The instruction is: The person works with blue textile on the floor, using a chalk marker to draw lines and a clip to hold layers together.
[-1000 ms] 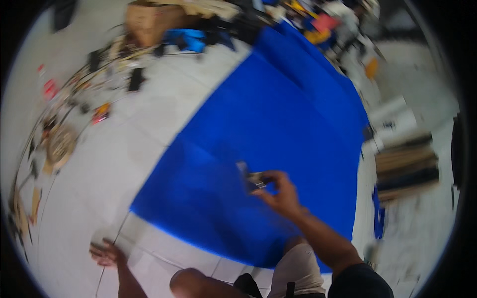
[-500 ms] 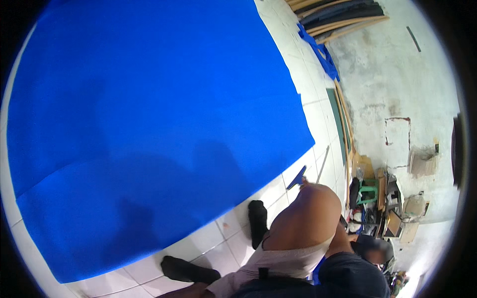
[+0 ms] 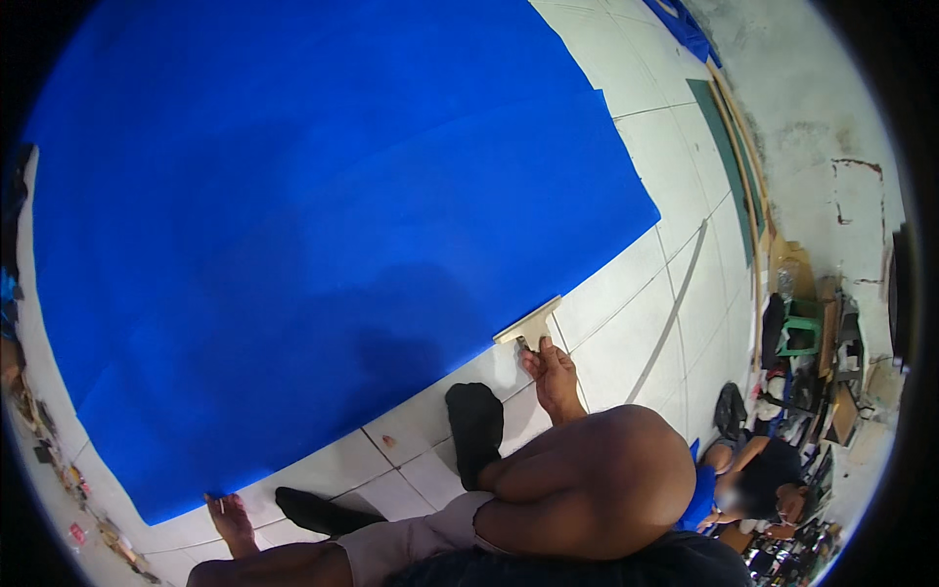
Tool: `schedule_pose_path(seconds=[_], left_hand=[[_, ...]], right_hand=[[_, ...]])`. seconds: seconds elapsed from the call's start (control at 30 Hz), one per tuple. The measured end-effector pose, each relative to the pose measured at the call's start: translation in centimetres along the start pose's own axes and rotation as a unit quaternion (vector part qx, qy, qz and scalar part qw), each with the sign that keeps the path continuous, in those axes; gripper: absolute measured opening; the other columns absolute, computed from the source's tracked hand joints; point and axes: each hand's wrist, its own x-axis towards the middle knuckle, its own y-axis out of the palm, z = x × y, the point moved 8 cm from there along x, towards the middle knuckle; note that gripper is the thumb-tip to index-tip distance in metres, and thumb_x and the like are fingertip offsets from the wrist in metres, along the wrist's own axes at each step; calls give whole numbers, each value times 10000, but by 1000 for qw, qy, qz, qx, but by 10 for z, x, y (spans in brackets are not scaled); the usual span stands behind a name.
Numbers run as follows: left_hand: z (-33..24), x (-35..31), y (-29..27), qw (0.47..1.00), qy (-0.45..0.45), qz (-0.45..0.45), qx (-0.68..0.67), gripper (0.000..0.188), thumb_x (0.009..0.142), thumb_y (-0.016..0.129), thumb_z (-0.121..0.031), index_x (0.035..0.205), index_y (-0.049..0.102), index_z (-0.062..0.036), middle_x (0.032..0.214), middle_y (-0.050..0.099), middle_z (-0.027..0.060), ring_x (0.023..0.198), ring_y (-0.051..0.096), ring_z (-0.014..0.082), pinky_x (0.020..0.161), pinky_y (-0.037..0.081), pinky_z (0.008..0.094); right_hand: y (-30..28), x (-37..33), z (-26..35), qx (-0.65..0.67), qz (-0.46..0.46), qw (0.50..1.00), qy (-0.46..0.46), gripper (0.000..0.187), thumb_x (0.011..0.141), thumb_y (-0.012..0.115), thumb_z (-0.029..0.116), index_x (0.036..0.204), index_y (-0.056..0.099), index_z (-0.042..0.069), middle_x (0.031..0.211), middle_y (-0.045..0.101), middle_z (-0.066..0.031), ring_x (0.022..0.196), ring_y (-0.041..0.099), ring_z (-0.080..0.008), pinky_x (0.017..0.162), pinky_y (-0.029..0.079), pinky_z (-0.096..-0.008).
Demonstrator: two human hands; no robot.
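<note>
A large blue sheet [image 3: 323, 196], fabric-like, lies spread over the tiled floor. At its near edge, toward the right, my right hand [image 3: 555, 377] grips a wide flat scraper [image 3: 531, 322] with a pale blade. The blade lies along the sheet's edge. Far to the left, my left hand [image 3: 232, 520] is by the sheet's near corner, fingertips at the edge. Its fingers are pinched around a small thin white thing, too small to name. My feet in black socks [image 3: 475, 426] stand between the two hands, just off the sheet.
White floor tiles [image 3: 626, 313] border the sheet, with a long thin grey strip [image 3: 675, 313] lying on them. Boards [image 3: 734, 157] lean along the wall. A green stool [image 3: 802, 333] and clutter stand at the right. Another person [image 3: 758, 479] sits low behind my knee.
My right hand has come out from behind my knee and set the scraper at the sheet's edge. My left hand has come into view at the near corner. The view has shifted.
</note>
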Motion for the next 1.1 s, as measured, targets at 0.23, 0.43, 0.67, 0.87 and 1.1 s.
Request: schedule_pose_path(seconds=[0.23,0.43,0.67,0.87,1.1], left_hand=[[6,27,-32,999,-30,26,29,187,977,501,-232,1034,591,-79,899,666,55,703,627,153,567,527,262],[5,26,-15,999,-32,21,4,203,931,544,-224,1055,576,-66,916,660,69,717,626,177,577,531,310],[-4,4,-49,998,-5,-59,-29,202,898,524,-189,1046,571,-59,926,642,74,744,611,190,583,513,321],[-21,-41,-98,985,47,-157,-49,207,870,508,-160,1038,567,-53,935,627,79,766,598,201,588,498,331],[-112,-102,-135,937,205,-284,-1,220,837,489,-125,1029,561,-46,946,609,84,793,583,213,595,480,343]], right_hand=[[26,2,4,-36,63,997,24,435,934,584,354,1108,564,-43,1006,648,-122,890,649,-184,807,530,-307],[9,34,34,-41,161,983,76,496,908,567,479,1156,537,51,1000,623,-93,849,620,-183,745,509,-330],[-5,118,107,-110,-83,984,-110,311,878,636,345,1072,549,118,989,610,-26,837,583,-166,628,469,-326],[-65,79,101,-57,-84,989,-106,356,902,585,209,1212,511,50,1111,603,-92,988,589,-229,802,499,-383],[-39,-3,225,-121,36,971,-201,403,875,567,141,1249,457,35,1108,590,-94,990,588,-204,809,492,-313]])
